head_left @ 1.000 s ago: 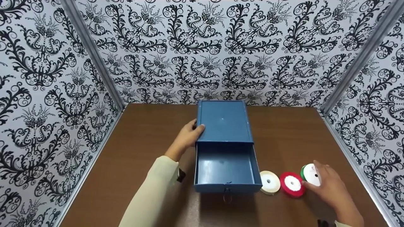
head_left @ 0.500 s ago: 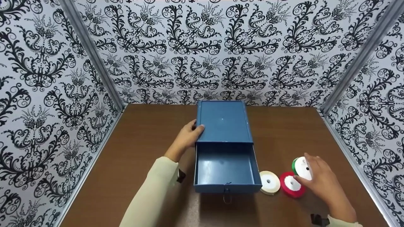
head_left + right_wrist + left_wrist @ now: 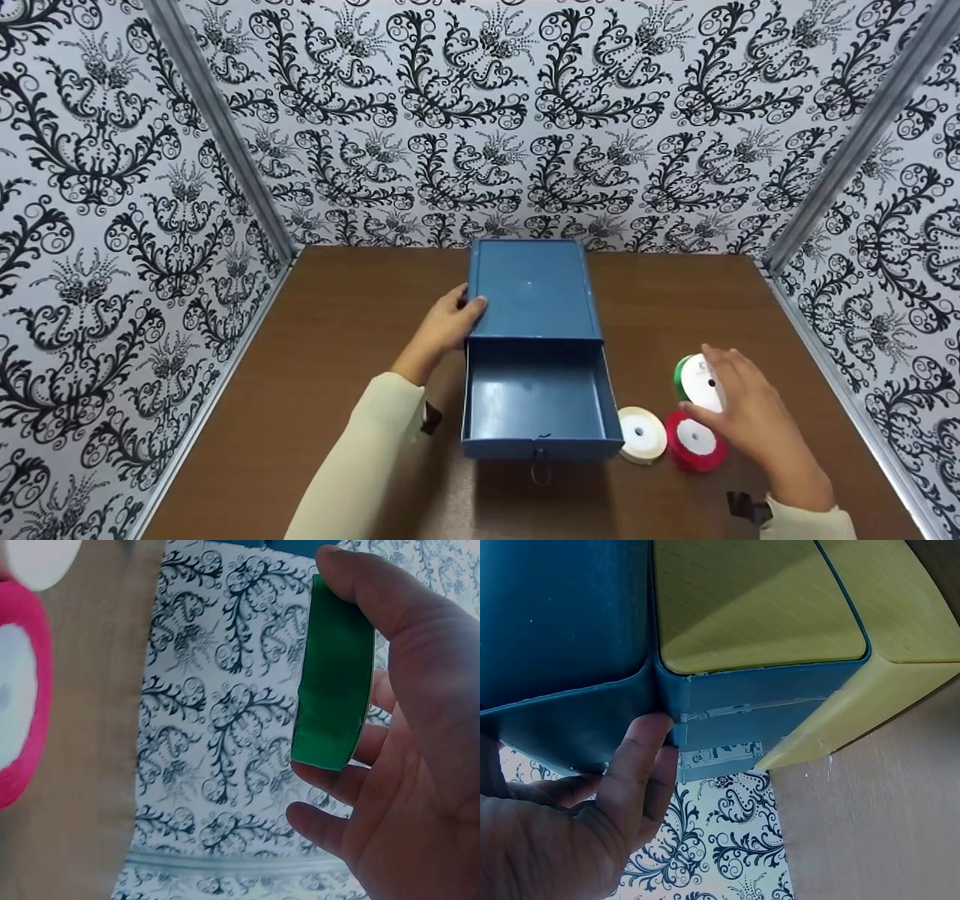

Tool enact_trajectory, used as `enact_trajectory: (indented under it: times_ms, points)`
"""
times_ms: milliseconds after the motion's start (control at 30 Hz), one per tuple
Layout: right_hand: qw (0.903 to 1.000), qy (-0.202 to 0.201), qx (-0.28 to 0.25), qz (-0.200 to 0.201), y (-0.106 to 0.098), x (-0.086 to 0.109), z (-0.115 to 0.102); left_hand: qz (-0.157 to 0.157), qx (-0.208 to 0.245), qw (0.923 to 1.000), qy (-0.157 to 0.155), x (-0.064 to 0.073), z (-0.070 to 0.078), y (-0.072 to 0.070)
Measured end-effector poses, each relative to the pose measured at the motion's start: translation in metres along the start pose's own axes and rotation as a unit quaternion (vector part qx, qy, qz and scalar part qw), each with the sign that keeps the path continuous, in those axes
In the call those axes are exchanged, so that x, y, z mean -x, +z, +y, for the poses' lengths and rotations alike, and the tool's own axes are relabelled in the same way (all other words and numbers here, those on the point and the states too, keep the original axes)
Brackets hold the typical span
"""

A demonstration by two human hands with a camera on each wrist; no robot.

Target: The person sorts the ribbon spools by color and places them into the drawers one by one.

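My right hand (image 3: 750,405) holds a green ribbon spool (image 3: 699,381) with white faces between thumb and fingers, raised over the table. In the right wrist view, its green ribbon edge (image 3: 336,675) shows with the fingers behind it. My left hand (image 3: 446,321) rests against the left side of a blue drawer box (image 3: 534,292), its thumb at the top edge. In the left wrist view, fairly straight fingers touch the box's blue wall. A pulled-out blue drawer (image 3: 536,401) has nothing in it. A cream ribbon spool (image 3: 643,435) and a red ribbon spool (image 3: 696,442) lie to its right.
The brown table (image 3: 352,322) is enclosed by black-and-white patterned walls (image 3: 487,112) at the back and both sides. A ring pull (image 3: 540,472) hangs on the drawer front. Yellow panels (image 3: 757,607) show on the box in the left wrist view.
My right hand has moved left and away from me with the green ribbon spool, passing behind the red one. The left hand, box and other spools have stayed put.
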State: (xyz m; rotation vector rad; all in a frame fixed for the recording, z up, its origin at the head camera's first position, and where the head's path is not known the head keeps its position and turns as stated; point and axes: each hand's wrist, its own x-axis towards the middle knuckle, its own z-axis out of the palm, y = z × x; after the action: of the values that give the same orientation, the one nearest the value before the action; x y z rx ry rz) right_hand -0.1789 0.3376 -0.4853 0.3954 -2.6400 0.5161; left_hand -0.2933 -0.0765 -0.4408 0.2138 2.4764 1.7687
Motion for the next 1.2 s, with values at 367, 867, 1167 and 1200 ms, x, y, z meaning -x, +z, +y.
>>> enact_trajectory:
  times_ms: [367, 867, 1167, 1200]
  points:
    - [0.9983, -0.055, 0.016, -0.003, -0.009, -0.025, -0.026, -0.003, 0.006, 0.9998, -0.017, 0.000, -0.001, 0.001]
    - [0.9837, -0.163, 0.076, -0.010, -0.013, -0.064, -0.070, 0.000, 0.002, 1.0000, -0.008, 0.000, -0.003, -0.001]
    - [0.9758, -0.200, 0.088, -0.009, -0.021, -0.080, -0.084, -0.002, 0.007, 1.0000, -0.002, -0.001, -0.002, 0.001]
    - [0.9751, -0.203, 0.089, -0.011, -0.022, -0.081, -0.086, -0.003, 0.010, 0.9999, -0.002, -0.002, -0.002, 0.001]
